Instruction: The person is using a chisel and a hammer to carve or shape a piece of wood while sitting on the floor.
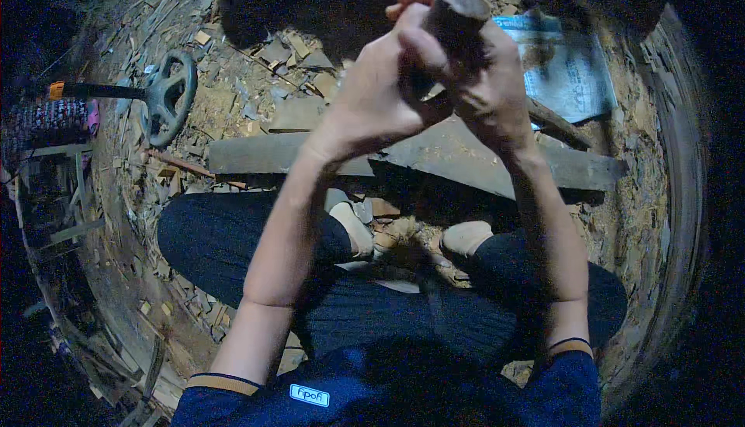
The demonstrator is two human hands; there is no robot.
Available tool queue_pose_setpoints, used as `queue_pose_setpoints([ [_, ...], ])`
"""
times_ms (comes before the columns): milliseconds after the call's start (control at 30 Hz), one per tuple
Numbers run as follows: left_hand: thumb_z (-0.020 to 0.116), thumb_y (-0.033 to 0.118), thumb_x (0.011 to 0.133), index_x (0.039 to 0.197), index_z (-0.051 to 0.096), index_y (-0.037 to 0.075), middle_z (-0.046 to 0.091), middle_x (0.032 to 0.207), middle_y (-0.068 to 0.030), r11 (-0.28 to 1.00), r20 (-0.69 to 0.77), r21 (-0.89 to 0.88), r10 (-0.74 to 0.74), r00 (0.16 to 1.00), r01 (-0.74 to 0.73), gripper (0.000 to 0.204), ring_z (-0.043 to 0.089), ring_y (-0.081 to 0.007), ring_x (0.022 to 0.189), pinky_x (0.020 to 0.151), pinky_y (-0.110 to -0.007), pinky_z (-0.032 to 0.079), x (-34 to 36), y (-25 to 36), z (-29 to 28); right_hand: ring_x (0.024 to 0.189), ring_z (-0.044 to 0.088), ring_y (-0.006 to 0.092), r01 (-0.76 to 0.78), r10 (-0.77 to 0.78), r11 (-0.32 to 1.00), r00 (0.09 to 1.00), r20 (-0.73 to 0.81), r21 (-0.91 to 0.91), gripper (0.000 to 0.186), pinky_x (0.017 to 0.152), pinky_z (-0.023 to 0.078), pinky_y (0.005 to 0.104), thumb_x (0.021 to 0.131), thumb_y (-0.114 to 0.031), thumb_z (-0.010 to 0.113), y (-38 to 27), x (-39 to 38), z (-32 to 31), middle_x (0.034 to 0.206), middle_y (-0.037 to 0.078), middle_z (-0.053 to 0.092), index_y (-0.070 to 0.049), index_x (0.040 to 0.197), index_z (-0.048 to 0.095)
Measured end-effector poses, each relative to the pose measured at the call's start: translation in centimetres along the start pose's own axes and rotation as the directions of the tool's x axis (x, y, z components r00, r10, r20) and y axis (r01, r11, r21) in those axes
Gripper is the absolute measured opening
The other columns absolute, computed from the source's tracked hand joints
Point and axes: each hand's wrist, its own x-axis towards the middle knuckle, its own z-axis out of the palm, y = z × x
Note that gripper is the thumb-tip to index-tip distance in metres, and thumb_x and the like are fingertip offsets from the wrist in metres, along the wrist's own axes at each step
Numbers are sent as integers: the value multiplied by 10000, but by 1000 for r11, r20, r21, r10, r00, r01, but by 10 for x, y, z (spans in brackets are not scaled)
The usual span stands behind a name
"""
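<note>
Watching remotely, I have the left hand [372,86] and right hand [500,89] both gripping a dark block [464,4], held up past the board [458,159]; handling looks under way; what is finished or left, I cannot tell.

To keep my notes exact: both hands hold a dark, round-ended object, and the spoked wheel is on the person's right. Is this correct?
Not quite: the head view shows the spoked wheel on the person's left. The left hand and right hand do hold a dark, round-ended object.
</note>
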Motion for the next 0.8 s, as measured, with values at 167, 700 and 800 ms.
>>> queue_pose_setpoints([
  [167,677,170,804,1229,527,87,535,1160,-99,891,381,219,-454,806,398,458,549,-213,1027,909,-333,445,-19,-77,-7,802,643,142,-39,9,996,945,-328,-85,317,732,513,272,910,-328,582,11,-17,-49,864,60,643,-21,987,578],
  [700,691,498,729,1150,588,136,642,1011,-139,629,410,682,-751,518,373,565,619,-275,874,762,-363,487,-121,-221,-53,592,559,56,-222,231,973,931,-284,65,155,540,438,198,811,-187,676,39,-54,-54,702,9,628,-70,822,575],
  [800,777,538,582,1119,584,156,621,1012,-157,529,401,847,-695,597,47,687,573,-328,982,828,-406,456,-177,-231,-90,562,523,44,-207,228,973,940,-255,105,154,518,422,200,810,-179,674,43,-43,-37,642,-28,571,-80,796,557],
])
